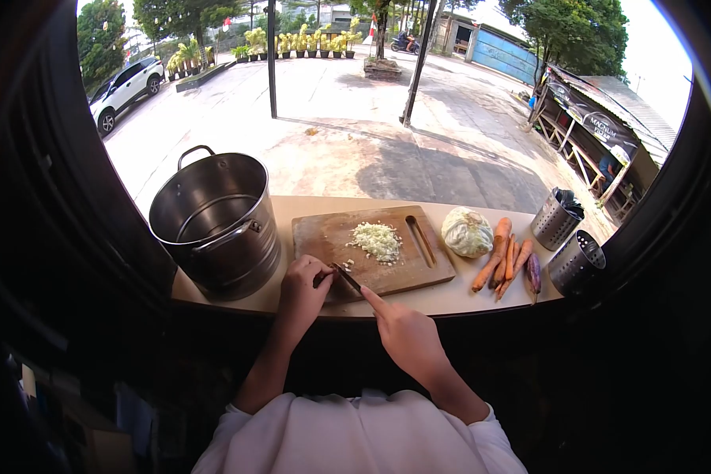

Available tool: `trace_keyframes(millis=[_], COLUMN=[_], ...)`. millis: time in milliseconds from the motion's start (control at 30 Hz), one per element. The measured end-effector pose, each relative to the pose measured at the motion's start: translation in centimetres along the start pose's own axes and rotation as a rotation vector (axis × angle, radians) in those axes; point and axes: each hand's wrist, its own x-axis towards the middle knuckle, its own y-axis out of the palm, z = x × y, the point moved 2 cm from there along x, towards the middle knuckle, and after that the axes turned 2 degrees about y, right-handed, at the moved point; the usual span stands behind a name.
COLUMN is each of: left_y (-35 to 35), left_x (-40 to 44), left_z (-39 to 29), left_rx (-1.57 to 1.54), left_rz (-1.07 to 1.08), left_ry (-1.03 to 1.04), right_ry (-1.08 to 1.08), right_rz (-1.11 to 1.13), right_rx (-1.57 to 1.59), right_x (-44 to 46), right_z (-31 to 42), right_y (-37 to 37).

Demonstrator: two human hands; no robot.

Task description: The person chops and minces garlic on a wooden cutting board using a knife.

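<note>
My right hand (408, 328) is closed around the handle of a knife (348, 278), the index finger stretched along its back. The blade points up and left over the near left part of a wooden cutting board (324, 229). At the blade's tip, my left hand (304, 280) rests by the board's left edge with its fingers curled together. What those fingers pinch is hidden or too small to name. A heap of finely chopped whitish pieces (376, 242) lies mid-board, and a few small bits sit near the blade.
Left of the board stands a large metal pot (221, 253). To the right are a pale cabbage (467, 232), several carrots (499, 257), a purple elongated vegetable (534, 273) and two perforated metal holders (577, 265). The counter's (355, 310) front edge is close to my body.
</note>
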Motion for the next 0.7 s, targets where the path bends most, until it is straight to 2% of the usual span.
trace_keyframes(millis=[400, 700], left_y=[-0.2, 0.1], left_x=[0.2, 0.1], left_z=[-0.3, 0.3], left_rx=[-0.032, 0.006], left_rz=[0.013, -0.001], left_ry=[-0.065, -0.009], right_ry=[0.016, -0.063], right_rz=[-0.049, -0.091], right_rx=[0.263, 0.133], right_x=[0.6, -0.7], right_z=[-1.9, -1.2], right_y=[0.1, 0.4])
